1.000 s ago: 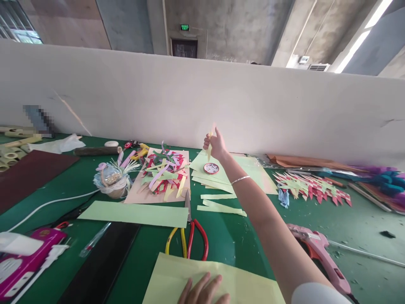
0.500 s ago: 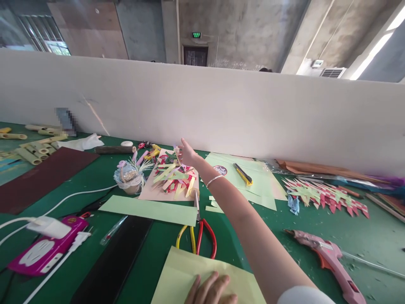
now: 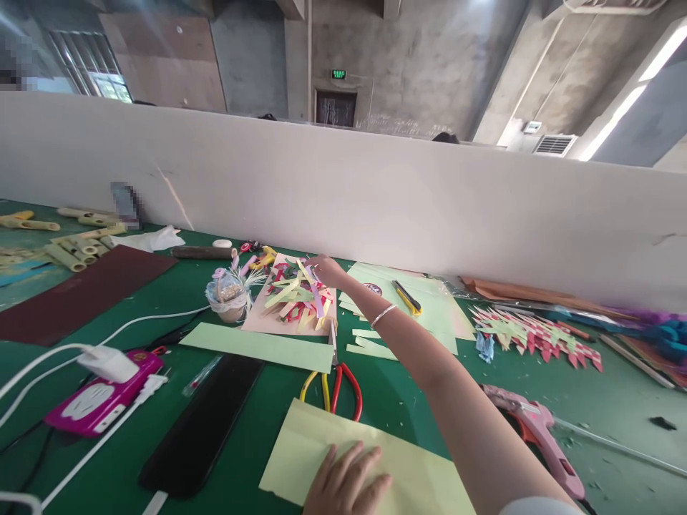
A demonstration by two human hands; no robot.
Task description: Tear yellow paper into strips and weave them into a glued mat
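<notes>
Under the left hand (image 3: 348, 481), open and palm-down, lies a yellow-green sheet (image 3: 311, 443), scissors (image 3: 337, 383) just beyond. Farther out, the right hand (image 3: 327, 272) is at a heap of coloured paper strips (image 3: 300, 297); I can't tell whether it grips any.

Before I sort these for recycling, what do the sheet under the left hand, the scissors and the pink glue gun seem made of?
Sheet under the left hand: likely matte paper or card, flat and dull.
Scissors: grey blade probably metal; smooth red-and-yellow handles perhaps plastic.
Pink glue gun: likely hard plastic, slightly glossy, by its moulded shape.
</notes>
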